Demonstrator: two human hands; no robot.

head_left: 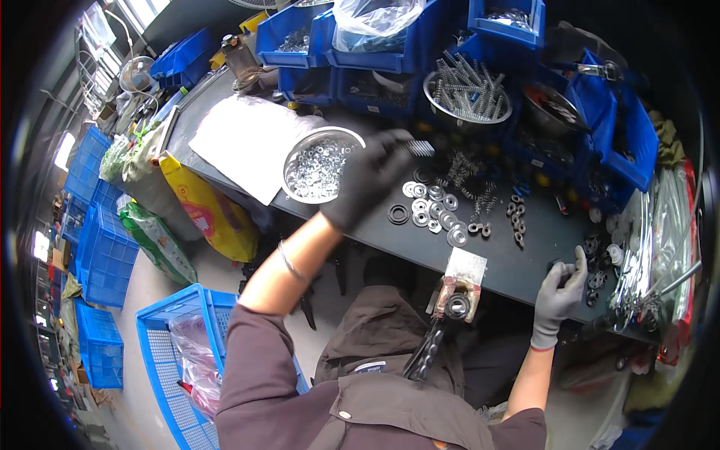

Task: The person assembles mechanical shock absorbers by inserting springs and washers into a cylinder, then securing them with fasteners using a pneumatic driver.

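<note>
Dark workbench tabletop: a ribbed metal spring is pinched by the black-gloved left hand, arm outstretched, beside the round steel bowl of nuts; the grey-gloved right hand, fingers curled, grips the near edge.

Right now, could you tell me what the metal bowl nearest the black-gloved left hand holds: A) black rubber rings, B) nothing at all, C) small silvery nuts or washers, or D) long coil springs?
C: the metal bowl beside the left hand is heaped with small silvery nuts or washers, while the coil springs fill another bowl farther back.
</note>
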